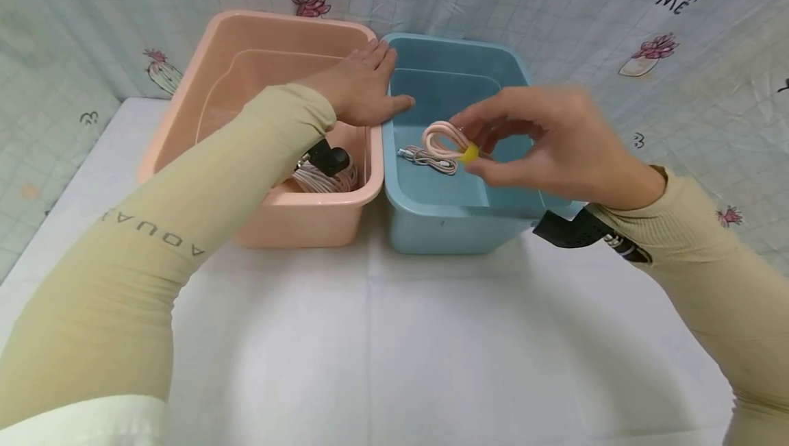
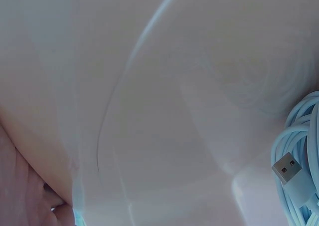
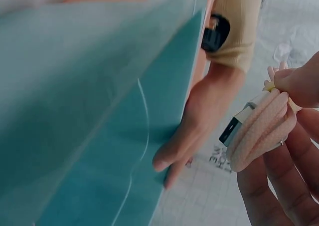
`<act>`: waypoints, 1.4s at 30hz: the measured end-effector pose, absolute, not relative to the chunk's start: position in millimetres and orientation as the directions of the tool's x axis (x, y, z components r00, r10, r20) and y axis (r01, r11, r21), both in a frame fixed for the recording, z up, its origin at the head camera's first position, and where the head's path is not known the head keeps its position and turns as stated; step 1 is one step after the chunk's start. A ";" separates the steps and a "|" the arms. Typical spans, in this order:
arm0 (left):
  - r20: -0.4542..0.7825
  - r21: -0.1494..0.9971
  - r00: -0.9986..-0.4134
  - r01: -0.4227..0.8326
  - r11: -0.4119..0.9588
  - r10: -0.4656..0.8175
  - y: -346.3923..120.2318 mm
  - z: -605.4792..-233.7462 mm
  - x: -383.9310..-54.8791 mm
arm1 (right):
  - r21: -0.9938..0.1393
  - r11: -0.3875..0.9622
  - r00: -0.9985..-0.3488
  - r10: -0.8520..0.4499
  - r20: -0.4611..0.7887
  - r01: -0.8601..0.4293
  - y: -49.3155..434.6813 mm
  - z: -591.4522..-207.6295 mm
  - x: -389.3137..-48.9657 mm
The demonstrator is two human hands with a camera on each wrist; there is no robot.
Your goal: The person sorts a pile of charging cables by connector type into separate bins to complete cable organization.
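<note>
My right hand (image 1: 542, 138) pinches a coiled pink USB cable (image 1: 445, 139), wrapped with a yellow tie, above the blue bin (image 1: 440, 209). In the right wrist view, the metal USB plug (image 3: 232, 131) sticks out beside the braided loops. My left hand (image 1: 366, 86) rests, fingers extended, on the adjoining rims of the pink bin (image 1: 296, 198) and the blue bin. Another bundled cable (image 1: 431, 158) lies on the blue bin's floor, under the held one. Inside the pink bin are pale coiled cables (image 1: 327, 179), partly hidden by my left wrist; one shows a USB plug (image 2: 287, 168).
Both bins stand side by side on a white-covered table (image 1: 370, 336). Behind them hangs a patterned curtain (image 1: 555, 7) close to their far rims. A small black camera (image 1: 329, 158) is strapped to my left wrist, another camera mount (image 1: 570, 229) to my right.
</note>
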State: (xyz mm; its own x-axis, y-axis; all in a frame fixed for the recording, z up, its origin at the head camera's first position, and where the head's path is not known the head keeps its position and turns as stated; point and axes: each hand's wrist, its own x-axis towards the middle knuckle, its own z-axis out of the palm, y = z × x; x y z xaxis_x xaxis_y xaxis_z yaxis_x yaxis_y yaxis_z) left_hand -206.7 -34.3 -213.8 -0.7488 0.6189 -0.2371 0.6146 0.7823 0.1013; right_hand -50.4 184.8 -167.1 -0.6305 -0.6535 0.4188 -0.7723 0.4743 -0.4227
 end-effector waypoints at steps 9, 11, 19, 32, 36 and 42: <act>-0.236 0.099 -0.755 0.607 0.788 0.611 -34.0 -215.4 -208.2 | -0.446 0.552 -0.709 -0.575 0.409 -0.705 192.0 -170.6 -66.2; -0.237 0.104 -0.752 0.610 0.786 0.615 -34.3 -215.8 -209.2 | -0.445 0.570 -0.723 -0.561 0.403 -0.691 193.2 -171.0 -69.5; -0.236 0.111 -0.749 0.612 0.783 0.619 -34.5 -216.7 -210.2 | -0.409 0.651 -0.767 -0.508 0.392 -0.640 196.4 -171.3 -86.0; -0.222 0.100 -0.747 0.622 0.777 0.627 -34.2 -215.6 -208.9 | -0.379 0.757 -0.841 -0.420 0.341 -0.532 205.9 -182.2 -118.7; -0.216 0.097 -0.750 0.620 0.778 0.625 -33.6 -215.9 -208.5 | -0.403 0.761 -0.857 -0.403 0.322 -0.509 207.7 -188.8 -126.2; -0.220 0.103 -0.753 0.614 0.782 0.620 -34.5 -216.3 -208.7 | -0.424 0.774 -0.881 -0.390 0.268 -0.471 210.5 -199.5 -135.5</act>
State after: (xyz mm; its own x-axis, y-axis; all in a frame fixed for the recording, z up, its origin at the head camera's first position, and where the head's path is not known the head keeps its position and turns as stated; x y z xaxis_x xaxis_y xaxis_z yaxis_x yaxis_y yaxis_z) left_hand -208.7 -34.5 -216.3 -0.7531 0.6201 -0.2199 0.6142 0.7824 0.1031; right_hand -135.5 210.5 -199.5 -0.8812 -0.3895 0.2678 -0.4708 0.7738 -0.4238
